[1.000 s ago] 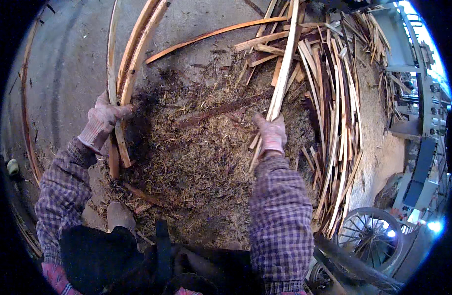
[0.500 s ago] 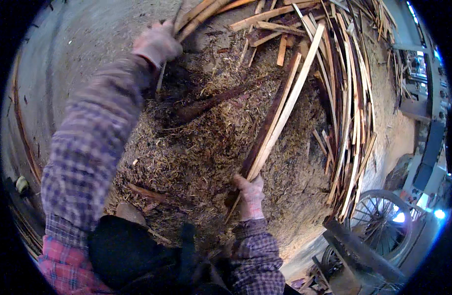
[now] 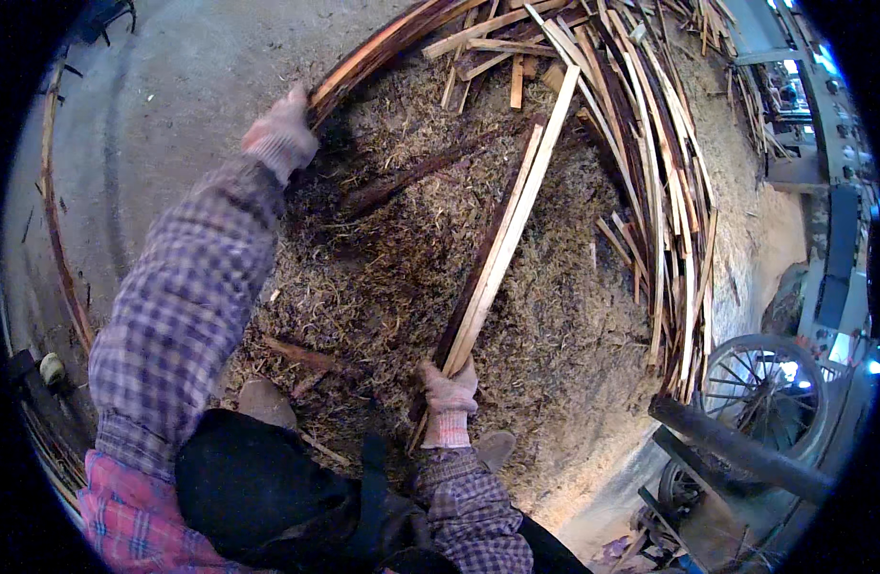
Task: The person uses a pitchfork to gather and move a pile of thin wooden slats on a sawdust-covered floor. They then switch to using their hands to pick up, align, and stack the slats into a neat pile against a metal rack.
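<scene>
Wood strips gripped in both gloved hands over sawdust.
Left hand closed on curved strips, apparently; right hand clasps pale slats; wheel nearby.

Gloved hands w/ wood strips

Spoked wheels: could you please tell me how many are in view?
1. The wheel stands at the lower right, beyond the strip pile and behind a dark bar. Others may be hidden past the picture's rim.

purple plaid sleeves, pinkish gloves, pale slats
</scene>
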Tool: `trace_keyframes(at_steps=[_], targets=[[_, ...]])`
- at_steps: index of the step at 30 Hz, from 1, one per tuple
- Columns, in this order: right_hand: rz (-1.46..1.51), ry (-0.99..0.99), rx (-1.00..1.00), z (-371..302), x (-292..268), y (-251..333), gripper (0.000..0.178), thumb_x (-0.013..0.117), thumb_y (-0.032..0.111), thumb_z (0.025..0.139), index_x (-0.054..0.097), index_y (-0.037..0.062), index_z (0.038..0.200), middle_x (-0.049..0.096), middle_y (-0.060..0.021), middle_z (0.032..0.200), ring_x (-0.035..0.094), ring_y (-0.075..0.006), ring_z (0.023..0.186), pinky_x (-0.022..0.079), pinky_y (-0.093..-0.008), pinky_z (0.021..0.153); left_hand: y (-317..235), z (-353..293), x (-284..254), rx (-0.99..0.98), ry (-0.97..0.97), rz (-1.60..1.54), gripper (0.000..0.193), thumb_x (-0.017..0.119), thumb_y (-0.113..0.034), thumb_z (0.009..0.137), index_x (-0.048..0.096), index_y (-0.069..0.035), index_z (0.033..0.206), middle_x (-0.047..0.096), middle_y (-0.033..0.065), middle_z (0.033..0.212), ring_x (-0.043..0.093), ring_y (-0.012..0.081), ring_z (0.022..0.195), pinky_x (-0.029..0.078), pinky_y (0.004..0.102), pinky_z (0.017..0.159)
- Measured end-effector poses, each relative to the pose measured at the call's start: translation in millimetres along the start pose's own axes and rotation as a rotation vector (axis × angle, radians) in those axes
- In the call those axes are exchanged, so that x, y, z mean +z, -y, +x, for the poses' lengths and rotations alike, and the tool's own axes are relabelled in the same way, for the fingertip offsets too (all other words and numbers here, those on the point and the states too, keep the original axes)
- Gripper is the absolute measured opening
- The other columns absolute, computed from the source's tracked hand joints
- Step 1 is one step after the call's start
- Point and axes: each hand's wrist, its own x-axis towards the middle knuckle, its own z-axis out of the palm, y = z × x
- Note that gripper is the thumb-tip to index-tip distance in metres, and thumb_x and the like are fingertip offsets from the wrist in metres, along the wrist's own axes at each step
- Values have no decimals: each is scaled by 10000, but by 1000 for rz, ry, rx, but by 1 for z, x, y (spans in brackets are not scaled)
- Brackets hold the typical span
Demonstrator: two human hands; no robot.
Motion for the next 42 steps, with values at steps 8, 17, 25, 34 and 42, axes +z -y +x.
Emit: trace_keyframes(at_steps=[8, 17, 25, 34, 42], targets=[[187, -38, -242, -14, 19, 48, 560, 739, 167, 646, 471, 10, 1113, 591, -63, 866, 560, -145, 724, 471, -286, 682, 56, -90, -2, -48, 284, -536, 736, 726, -240, 633, 377, -129, 1271, 613, 61, 928, 590, 165, 778, 475, 288, 654], [-849, 501, -436, -28, 125, 199, 937, 539, 651, 678, 208, 21, 1287, 555, -183, 1092, 597, -329, 912, 471, -379, 795, 32, -125, -32, -171, 447, -1540, 618, 655, -387, 762, 438, -10, 1201, 544, 86, 1061, 560, 140, 879, 486, 299, 744], [-1225, 770, -573, 18, 125, 224, 888, 541, 640, 682, 355, -71, 1180, 608, -221, 909, 606, -316, 888, 479, -386, 768, 37, -90, 15, -329, 398, -1552, 579, 774, -101, 634, 473, -3, 1119, 614, 72, 860, 594, 162, 718, 508, 299, 658], [-549, -297, -336, 214, 89, 363, 1137, 444, 803, 598, 280, -125, 1234, 477, -283, 1176, 481, -399, 1089, 368, -407, 914, 28, -83, 29, -444, 358, -1376, 1004, 839, -108, 536, 213, 3, 1312, 557, 112, 1098, 553, 178, 963, 453, 294, 844], [-347, -446, -40, 239, 154, 377, 880, 761, 457, 538, 242, 18, 1097, 526, -216, 1032, 562, -338, 950, 465, -423, 793, 9, -83, 6, -435, 346, -1214, 966, 833, -172, 534, 258, -25, 1296, 532, 83, 1135, 520, 183, 1013, 420, 306, 888]])
